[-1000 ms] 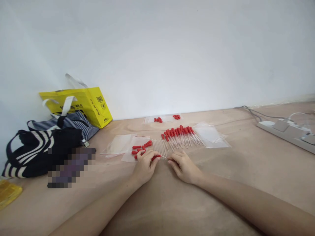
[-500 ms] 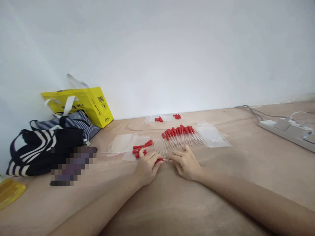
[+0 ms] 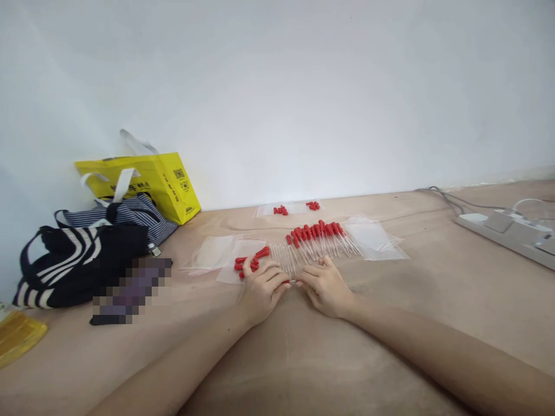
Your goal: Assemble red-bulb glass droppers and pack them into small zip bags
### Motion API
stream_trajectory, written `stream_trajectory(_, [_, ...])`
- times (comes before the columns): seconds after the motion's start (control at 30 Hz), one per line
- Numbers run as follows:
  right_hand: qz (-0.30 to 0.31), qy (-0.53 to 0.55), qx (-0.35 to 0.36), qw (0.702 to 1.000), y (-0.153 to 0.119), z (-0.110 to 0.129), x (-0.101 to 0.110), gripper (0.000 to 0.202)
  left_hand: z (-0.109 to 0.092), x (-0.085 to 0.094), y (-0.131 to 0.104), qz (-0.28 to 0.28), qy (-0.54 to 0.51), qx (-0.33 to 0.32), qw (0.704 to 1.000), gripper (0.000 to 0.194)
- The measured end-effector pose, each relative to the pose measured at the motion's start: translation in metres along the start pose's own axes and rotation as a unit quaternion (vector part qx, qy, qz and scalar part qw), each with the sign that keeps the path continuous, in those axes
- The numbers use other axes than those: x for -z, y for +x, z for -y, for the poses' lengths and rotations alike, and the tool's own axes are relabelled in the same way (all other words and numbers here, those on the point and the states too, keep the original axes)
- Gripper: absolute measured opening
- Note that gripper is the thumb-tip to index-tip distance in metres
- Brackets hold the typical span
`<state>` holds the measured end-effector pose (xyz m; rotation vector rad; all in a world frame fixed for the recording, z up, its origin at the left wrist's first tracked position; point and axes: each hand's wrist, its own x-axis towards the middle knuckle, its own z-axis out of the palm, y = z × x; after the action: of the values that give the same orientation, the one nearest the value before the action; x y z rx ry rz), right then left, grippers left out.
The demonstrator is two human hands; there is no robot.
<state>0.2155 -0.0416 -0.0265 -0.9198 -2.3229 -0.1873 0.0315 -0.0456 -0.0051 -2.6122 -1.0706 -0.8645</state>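
My left hand (image 3: pixel 263 292) is closed around a red rubber dropper bulb (image 3: pixel 287 282), and only the bulb's end shows past the fingers. My right hand (image 3: pixel 324 289) pinches a thin clear glass dropper tube (image 3: pixel 293 282) that meets the bulb between the hands; most of the tube is hidden. Just beyond my fingers lies a row of bare glass tubes (image 3: pixel 284 257). Several loose red bulbs (image 3: pixel 262 252) rest on a clear plastic bag beside my left hand. Past my right hand lie several droppers (image 3: pixel 321 237) side by side with red bulbs on their far ends.
Clear zip bags (image 3: pixel 370 238) lie right of the droppers, others (image 3: pixel 212 252) to the left. A further bag (image 3: pixel 299 208) with red bulbs is by the wall. A yellow bag (image 3: pixel 173 190) and black striped bag (image 3: pixel 82 260) stand left; a power strip (image 3: pixel 477 221) is at right.
My hands have come slightly closer together. Less of the glass tube and of the red bulb shows between them; the view has shifted a little.
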Motion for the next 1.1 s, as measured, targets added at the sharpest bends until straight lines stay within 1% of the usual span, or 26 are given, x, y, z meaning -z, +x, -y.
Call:
stream_trajectory(0.13, [-0.002,0.000,-0.017,1.000,0.000,0.002,0.004,0.017,0.007,0.005,-0.001,-0.002,0.034,0.004,0.999,0.013])
stream_trajectory(0.3, [0.001,0.010,-0.029,1.000,-0.002,0.000,0.009,0.017,0.012,0.007,-0.003,0.002,0.038,0.003,0.999,0.013])
stream_trajectory(0.47, [-0.017,0.019,-0.028,0.999,-0.002,-0.001,0.009,0.017,0.010,0.005,-0.003,-0.014,0.021,-0.002,1.000,0.013])
stream_trajectory(0.67, [-0.039,0.045,-0.006,0.998,-0.001,-0.001,0.002,0.021,0.003,0.000,-0.002,-0.025,-0.003,-0.012,1.000,0.016])
stream_trajectory(0.8, [-0.030,0.058,0.004,0.998,-0.002,-0.003,0.001,0.020,0.002,0.000,-0.003,-0.014,-0.001,-0.014,1.000,0.016])
stream_trajectory(1.1, [-0.001,0.068,-0.005,0.998,-0.001,-0.004,0.001,0.019,0.003,0.001,-0.002,0.006,0.002,-0.018,1.000,0.016])
